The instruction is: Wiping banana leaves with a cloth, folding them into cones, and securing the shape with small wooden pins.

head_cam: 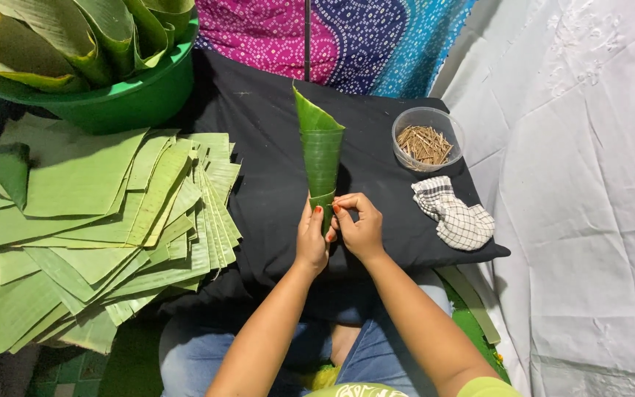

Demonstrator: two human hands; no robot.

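**Clerk:** Item one, what is in hand?

**Me:** One banana-leaf cone (320, 158), rolled, green, wide mouth pointing away from me, narrow tip toward me. It stands over the black cushion (259, 169) on my lap. My left hand (311, 241) wraps the tip from the left, fingers clamped on it. My right hand (359, 226) pinches the same tip from the right, fingers together on the leaf.

**Clerk:** Containers?

**Me:** Two. First, a clear round plastic tub (428, 137), on the cushion's far right corner, well apart from the cone; contents: a heap of short brown wooden picks (423, 144). Second, a green plastic basin (123, 92), far left, beside the cushion; contents: rolled leaf cones (75, 29), packed upright, some yellowing.

**Clerk:** Loose stock?

**Me:** One fanned stack of flat cut leaf sheets (97, 235), left of the cushion, just below the basin. One checked cloth (456, 215), white and dark, crumpled, on the cushion just in front of the tub.

**Clerk:** Surroundings?

**Me:** White sheet (589, 184) to the right; patterned pink and blue fabric (347, 37) beyond the cushion.
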